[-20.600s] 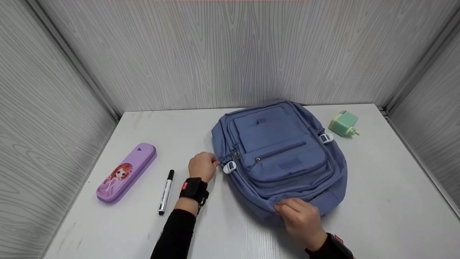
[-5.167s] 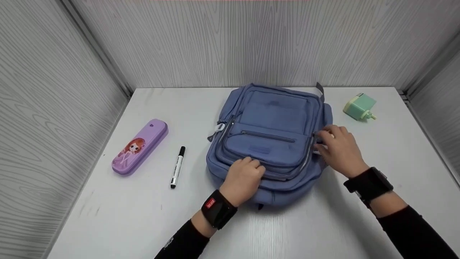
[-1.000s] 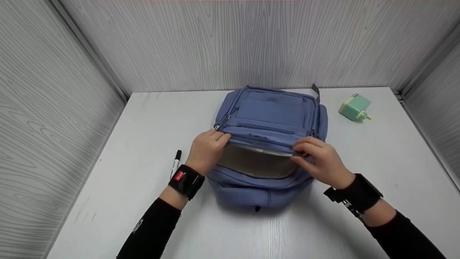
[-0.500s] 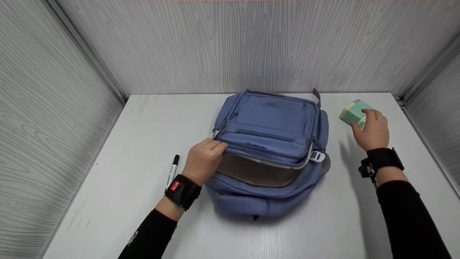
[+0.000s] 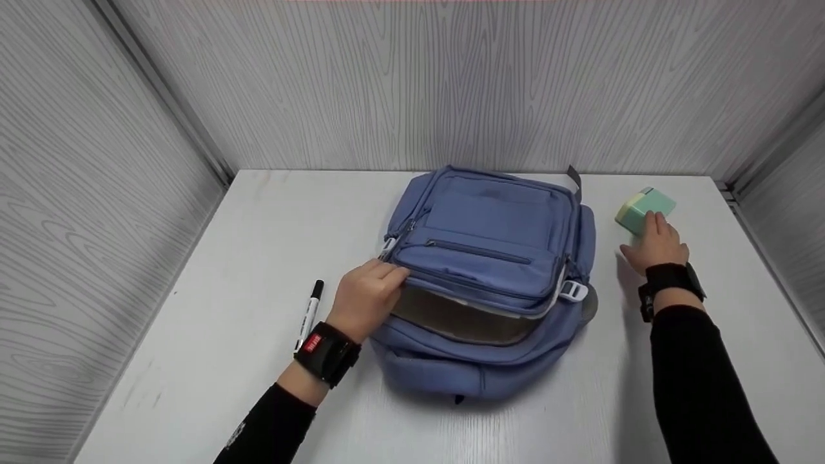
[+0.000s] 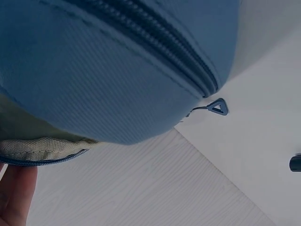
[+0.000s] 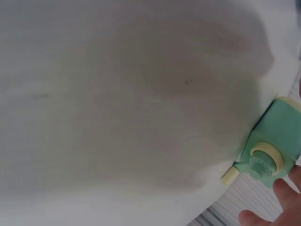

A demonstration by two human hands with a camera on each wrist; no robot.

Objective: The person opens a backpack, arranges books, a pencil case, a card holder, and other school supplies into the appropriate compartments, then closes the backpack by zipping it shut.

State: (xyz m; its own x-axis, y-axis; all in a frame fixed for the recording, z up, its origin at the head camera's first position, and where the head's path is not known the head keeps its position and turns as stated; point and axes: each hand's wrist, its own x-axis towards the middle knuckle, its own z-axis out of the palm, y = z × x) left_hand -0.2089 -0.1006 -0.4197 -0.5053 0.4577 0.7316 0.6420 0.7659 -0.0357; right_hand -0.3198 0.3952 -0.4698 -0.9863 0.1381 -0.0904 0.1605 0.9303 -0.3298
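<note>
A blue backpack (image 5: 493,219) lies on the table, its main compartment gaping toward the front and showing a beige lining (image 5: 464,319). My left hand (image 5: 364,296) pinches the upper edge of that opening at its left corner; the left wrist view shows the fingers (image 6: 21,193) at the zipper edge. To the right of the backpack, my right hand (image 5: 660,248) reaches to a green crank pencil sharpener (image 5: 644,205), fingers extended over its near side. In the right wrist view the sharpener's crank and yellow handle (image 7: 230,175) show beside the fingertips; firm contact is unclear.
A black-capped white marker (image 5: 310,316) lies on the white table (image 5: 225,361) left of my left hand, partly hidden by the wrist. Wood-grain panels (image 5: 412,84) enclose the back and sides. A white strap buckle (image 5: 573,291) sticks out on the backpack's right.
My right hand has left the backpack's opening and moved right to the sharpener. The left hand still holds the edge. The backpack was unzipped, and the purple pencil case is gone from the table.
</note>
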